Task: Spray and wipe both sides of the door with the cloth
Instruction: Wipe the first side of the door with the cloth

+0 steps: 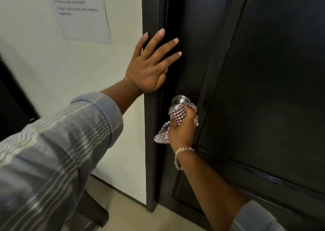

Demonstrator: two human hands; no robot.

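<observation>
A black panelled door (255, 72) fills the right half of the view, set in a black frame (151, 142). My left hand (151, 65) lies flat with fingers spread across the frame and the door's edge, above the knob. My right hand (182, 127) grips a red-and-white checked cloth (177, 114) and holds it bunched against the silver round door knob (179, 100). A tail of the cloth hangs down to the left of my wrist. No spray bottle is in sight.
A white wall (79, 76) stands left of the frame with a printed paper sheet (80, 10) stuck on it. Beige floor (123, 209) runs below. A dark piece of furniture (95, 211) sits low at the left, behind my left sleeve.
</observation>
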